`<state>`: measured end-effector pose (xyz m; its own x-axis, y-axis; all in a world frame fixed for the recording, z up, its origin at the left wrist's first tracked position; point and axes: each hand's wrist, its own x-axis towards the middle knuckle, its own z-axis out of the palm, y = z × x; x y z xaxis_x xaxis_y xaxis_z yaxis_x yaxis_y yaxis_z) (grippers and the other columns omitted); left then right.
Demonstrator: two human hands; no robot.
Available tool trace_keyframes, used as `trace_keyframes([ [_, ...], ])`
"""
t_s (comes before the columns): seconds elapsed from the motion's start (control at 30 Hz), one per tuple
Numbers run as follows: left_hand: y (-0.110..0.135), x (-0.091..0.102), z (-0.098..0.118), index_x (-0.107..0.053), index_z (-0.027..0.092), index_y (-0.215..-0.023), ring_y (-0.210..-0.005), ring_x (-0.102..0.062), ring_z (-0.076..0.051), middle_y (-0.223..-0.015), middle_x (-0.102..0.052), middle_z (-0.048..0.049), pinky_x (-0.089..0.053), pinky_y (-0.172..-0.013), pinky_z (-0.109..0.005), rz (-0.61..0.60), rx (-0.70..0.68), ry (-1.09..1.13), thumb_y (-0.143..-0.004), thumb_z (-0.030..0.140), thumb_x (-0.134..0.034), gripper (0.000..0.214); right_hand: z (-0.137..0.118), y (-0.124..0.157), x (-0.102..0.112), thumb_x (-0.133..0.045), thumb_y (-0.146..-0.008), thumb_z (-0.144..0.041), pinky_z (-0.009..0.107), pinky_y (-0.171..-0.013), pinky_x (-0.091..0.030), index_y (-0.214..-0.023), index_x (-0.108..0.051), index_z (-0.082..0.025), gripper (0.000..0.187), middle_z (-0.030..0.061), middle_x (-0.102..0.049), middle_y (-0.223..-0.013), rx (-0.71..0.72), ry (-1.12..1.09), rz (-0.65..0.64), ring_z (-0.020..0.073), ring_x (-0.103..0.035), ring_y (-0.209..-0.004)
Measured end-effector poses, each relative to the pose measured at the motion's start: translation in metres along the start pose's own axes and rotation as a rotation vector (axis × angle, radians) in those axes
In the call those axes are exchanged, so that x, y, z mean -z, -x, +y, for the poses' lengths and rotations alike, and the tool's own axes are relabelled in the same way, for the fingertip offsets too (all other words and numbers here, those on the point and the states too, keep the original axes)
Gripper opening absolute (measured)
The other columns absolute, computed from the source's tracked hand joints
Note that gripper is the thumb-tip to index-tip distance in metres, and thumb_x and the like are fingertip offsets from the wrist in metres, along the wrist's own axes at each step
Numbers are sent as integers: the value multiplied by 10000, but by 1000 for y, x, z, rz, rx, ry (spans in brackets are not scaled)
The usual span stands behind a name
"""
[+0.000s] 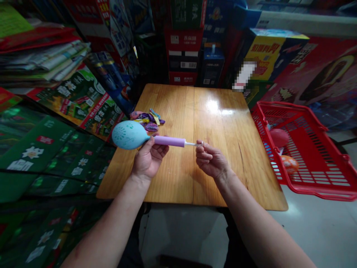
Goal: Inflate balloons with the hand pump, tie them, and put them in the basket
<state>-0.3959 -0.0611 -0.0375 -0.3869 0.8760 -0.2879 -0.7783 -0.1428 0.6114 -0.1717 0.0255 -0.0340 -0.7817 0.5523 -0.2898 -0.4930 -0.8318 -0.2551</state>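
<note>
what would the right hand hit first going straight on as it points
Probably the purple pump tube, at the far end of the white rod the right hand holds; depth is unclear.

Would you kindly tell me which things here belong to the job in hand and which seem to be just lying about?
Job in hand:
Blue balloon, on the pump
Pump, left hand at the balloon end, right hand at the rod
Limp balloons
Table
Probably the basket and its balloons

Seemingly lying about:
Papers
Green boxes
Yellow box
</note>
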Motion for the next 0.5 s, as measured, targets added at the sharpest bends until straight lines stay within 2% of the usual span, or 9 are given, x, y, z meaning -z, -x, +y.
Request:
trace_keyframes([
  [0.1, 2, 1, 3, -699, 217, -1125, -1037, -714, -220, -1114, -757, -99, -584, -877, -370, -15, -75, -26, -932, 317, -647, 223, -5, 1, 2, -496, -991, -119, 90, -401, -316, -992, -643, -124, 147, -35, -623, -690, 47, -63, -6, -5, -348, -403],
  [0.23, 11, -1, -10, -670, 242, -1201, -1090, -700, -258, -1166, -743, -97, -565, -930, -462, -98, 26, -71, -926, 320, -665, 286, 11, -4, 5, -556, -972, -134, 105, -405, -321, -991, -646, -139, 92, -41, -620, -690, -5, -52, 10, 0, -351, -407],
  [0.37, 13, -4, -20, -676, 221, -1173, -1014, -724, -229, -1125, -753, -111, -573, -895, -393, -79, 48, -53, -920, 324, -673, 273, 24, -9, 2, -561, -973, -144, 97, -394, -302, -1000, -643, -137, 87, -40, -623, -689, -8, -44, 5, -6, -323, -397],
  [0.5, 7, -5, -18, -680, 207, -1151, -970, -729, -208, -1066, -761, -104, -585, -850, -348, -38, 62, -36, -903, 305, -688, 267, 19, -7, -2, -535, -985, -142, 95, -390, -297, -1004, -639, -136, 105, -35, -625, -685, -18, -48, 29, -4, -317, -392],
])
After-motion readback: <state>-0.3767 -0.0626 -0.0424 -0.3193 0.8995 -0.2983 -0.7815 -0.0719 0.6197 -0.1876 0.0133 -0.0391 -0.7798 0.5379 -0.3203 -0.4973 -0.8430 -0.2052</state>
